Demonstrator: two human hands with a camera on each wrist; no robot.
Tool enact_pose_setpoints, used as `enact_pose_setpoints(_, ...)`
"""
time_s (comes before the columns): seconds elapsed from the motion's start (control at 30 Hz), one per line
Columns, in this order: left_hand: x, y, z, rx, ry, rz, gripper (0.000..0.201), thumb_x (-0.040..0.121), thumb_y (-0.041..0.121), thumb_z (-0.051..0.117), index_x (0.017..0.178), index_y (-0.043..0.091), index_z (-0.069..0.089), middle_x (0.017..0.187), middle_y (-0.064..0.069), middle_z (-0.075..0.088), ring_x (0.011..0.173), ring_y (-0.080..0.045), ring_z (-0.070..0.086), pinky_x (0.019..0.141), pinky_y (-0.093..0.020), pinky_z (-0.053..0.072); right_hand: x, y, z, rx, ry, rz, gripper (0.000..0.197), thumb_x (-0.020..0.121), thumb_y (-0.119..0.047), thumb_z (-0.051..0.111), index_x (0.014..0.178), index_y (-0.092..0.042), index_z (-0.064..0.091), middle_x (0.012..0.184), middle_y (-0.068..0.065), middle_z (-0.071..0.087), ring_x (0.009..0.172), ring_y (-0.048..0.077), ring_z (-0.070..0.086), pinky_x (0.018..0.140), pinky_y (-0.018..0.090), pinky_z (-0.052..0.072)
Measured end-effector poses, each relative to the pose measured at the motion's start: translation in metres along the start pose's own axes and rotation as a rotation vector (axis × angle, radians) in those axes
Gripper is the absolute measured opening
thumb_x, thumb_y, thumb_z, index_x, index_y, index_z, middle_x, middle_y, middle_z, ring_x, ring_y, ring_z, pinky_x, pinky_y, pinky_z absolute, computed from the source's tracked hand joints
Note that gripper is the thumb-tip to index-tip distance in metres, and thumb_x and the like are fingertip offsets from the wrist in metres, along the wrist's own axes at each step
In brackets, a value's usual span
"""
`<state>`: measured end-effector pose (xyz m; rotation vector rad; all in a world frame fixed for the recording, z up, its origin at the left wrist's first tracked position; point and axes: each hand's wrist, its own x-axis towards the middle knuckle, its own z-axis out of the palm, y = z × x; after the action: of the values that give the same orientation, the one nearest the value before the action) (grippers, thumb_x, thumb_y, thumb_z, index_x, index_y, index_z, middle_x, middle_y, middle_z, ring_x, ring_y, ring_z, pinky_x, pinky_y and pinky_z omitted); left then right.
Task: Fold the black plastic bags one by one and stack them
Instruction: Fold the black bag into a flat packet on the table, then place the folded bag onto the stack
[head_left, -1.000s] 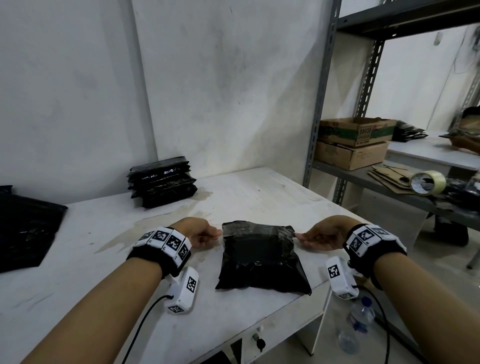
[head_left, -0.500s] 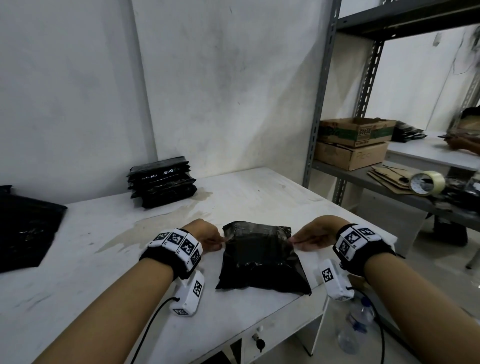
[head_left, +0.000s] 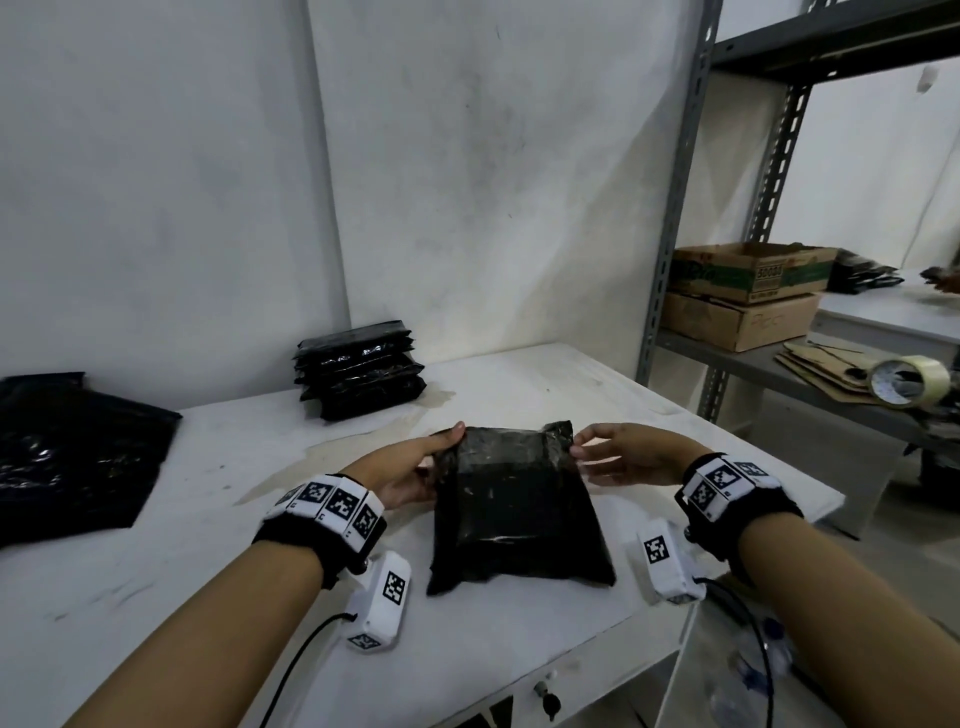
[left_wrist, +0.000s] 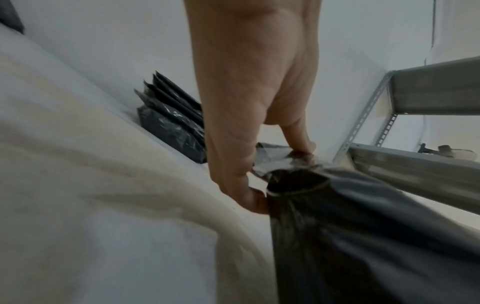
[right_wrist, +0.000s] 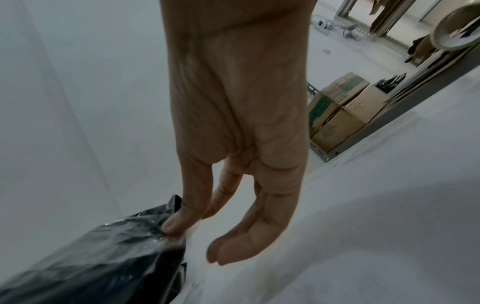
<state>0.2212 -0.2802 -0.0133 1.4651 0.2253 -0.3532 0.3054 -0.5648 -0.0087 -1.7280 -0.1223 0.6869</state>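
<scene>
Here the white, stained counter (head_left: 509, 639) spreads under both hands, and a grey metal shelf rack (head_left: 675, 208) stands beyond the right hand, carrying cardboard boxes (head_left: 743, 296) and a roll of clear tape (head_left: 906, 380). Far out past the left hand, at the counter's edge, lies a loose heap of unfolded black bags (head_left: 72, 457). Ahead of the left hand, against the wall, sits a stack of folded black bags (head_left: 361, 369), their edges layered and glossy.

Between the two hands lies the black plastic bag (head_left: 514, 506), folded into a puffy, crinkled rectangle that catches dull highlights; its far end is raised off the counter while its near end rests flat. The left hand (head_left: 410, 467) pinches the bag's far left corner, thumb below and fingers on top. The right hand (head_left: 623, 457) has its thumb pressed against the far right corner, with the other fingers hanging slightly curled and apart from the plastic; whether a finger behind closes the pinch is hard to tell in the blurred wrist view.
</scene>
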Motion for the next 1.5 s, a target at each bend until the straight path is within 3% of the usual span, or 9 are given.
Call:
enact_pose_setpoints(0.13, -0.020, -0.004, -0.041, -0.067, 0.096, 0.050, 0.052, 0.076, 0.053, 0.068, 0.111, 0.013, 0.066, 0.096, -0.007, 0.060, 0.085, -0.019, 0.057, 0.076, -0.031, 0.052, 0.022, -0.014, 0.036, 0.118, -0.057, -0.095, 0.013, 0.095, 0.002, 0.054, 0.091, -0.009, 0.060, 0.080, 0.002, 0.068, 0.073, 0.013, 0.067, 0.068, 0.024, 0.058)
enact_pose_setpoints(0.3, -0.043, -0.019, -0.085, -0.148, 0.188, 0.099, 0.034, 0.090, 0.043, 0.056, 0.098, 0.012, 0.069, 0.084, -0.002, 0.070, 0.070, -0.016, 0.066, 0.067, -0.029, 0.053, 0.047, -0.031, 0.093, 0.126, -0.092, -0.116, 0.008, 0.091, -0.003, 0.063, 0.096, -0.009, 0.065, 0.080, 0.000, 0.069, 0.072, 0.010, 0.066, 0.065, 0.021, 0.056)
enact_pose_setpoints(0.4, -0.054, -0.025, -0.100, -0.167, 0.215, 0.136, 0.040, 0.091, 0.042, 0.055, 0.112, 0.010, 0.067, 0.106, -0.007, 0.067, 0.087, -0.020, 0.063, 0.080, -0.033, 0.051, 0.059, -0.033, 0.117, 0.103, 0.003, -0.169, 0.019, 0.085, -0.009, 0.072, 0.101, -0.006, 0.062, 0.089, 0.005, 0.072, 0.076, 0.014, 0.068, 0.060, 0.020, 0.055)
enact_pose_setpoints(0.53, -0.059, -0.026, -0.110, -0.222, 0.261, 0.176, 0.037, 0.092, 0.037, 0.057, 0.115, 0.010, 0.066, 0.097, -0.001, 0.071, 0.080, -0.013, 0.068, 0.069, -0.027, 0.055, 0.070, -0.034, 0.129, -0.111, 0.283, -0.313, 0.019, 0.077, -0.012, 0.081, 0.088, -0.007, 0.066, 0.091, 0.013, 0.067, 0.073, 0.017, 0.063, 0.058, 0.022, 0.051)
enact_pose_setpoints(0.7, -0.059, -0.023, -0.115, -0.252, 0.291, 0.211, 0.038, 0.092, 0.036, 0.057, 0.118, 0.010, 0.065, 0.102, -0.003, 0.071, 0.082, -0.012, 0.069, 0.065, -0.026, 0.056, 0.068, -0.042, 0.138, -0.027, 0.267, -0.436, 0.015, 0.080, -0.008, 0.076, 0.088, 0.004, 0.075, 0.089, 0.024, 0.072, 0.070, 0.021, 0.068, 0.065, 0.022, 0.058)
enact_pose_setpoints(0.93, -0.060, -0.022, -0.112, -0.258, 0.292, 0.219, 0.040, 0.091, 0.038, 0.057, 0.117, 0.009, 0.064, 0.105, -0.003, 0.070, 0.089, -0.014, 0.067, 0.068, -0.026, 0.054, 0.070, -0.042, 0.152, -0.041, 0.202, -0.374, 0.015, 0.081, -0.016, 0.077, 0.081, -0.001, 0.074, 0.079, 0.015, 0.072, 0.068, 0.017, 0.068, 0.062, 0.023, 0.055)
enact_pose_setpoints(1.23, -0.063, -0.021, -0.111, -0.241, 0.272, 0.221, 0.043, 0.089, 0.041, 0.058, 0.117, 0.009, 0.064, 0.105, -0.005, 0.071, 0.089, -0.015, 0.068, 0.071, -0.027, 0.052, 0.067, -0.040, 0.160, 0.100, -0.002, -0.220, 0.014, 0.096, -0.017, 0.056, 0.095, -0.009, 0.068, 0.088, 0.003, 0.067, 0.077, 0.014, 0.064, 0.068, 0.023, 0.051)
enact_pose_setpoints(1.4, -0.066, -0.018, -0.109, -0.259, 0.244, 0.246, 0.041, 0.090, 0.038, 0.057, 0.120, 0.009, 0.063, 0.104, -0.005, 0.070, 0.084, -0.013, 0.069, 0.071, -0.027, 0.055, 0.067, -0.040, 0.157, 0.231, -0.100, -0.084, 0.009, 0.092, -0.024, 0.062, 0.096, -0.022, 0.069, 0.085, -0.010, 0.066, 0.078, 0.005, 0.059, 0.069, 0.022, 0.050)
enact_pose_setpoints(1.5, -0.068, -0.017, -0.111, -0.297, 0.220, 0.268, 0.043, 0.090, 0.036, 0.057, 0.123, 0.008, 0.062, 0.107, -0.007, 0.069, 0.084, -0.014, 0.069, 0.069, -0.027, 0.057, 0.063, -0.042, 0.152, 0.372, -0.168, 0.007, 0.007, 0.081, -0.025, 0.068, 0.086, -0.020, 0.069, 0.073, -0.009, 0.070, 0.061, 0.002, 0.064, 0.059, 0.027, 0.057)
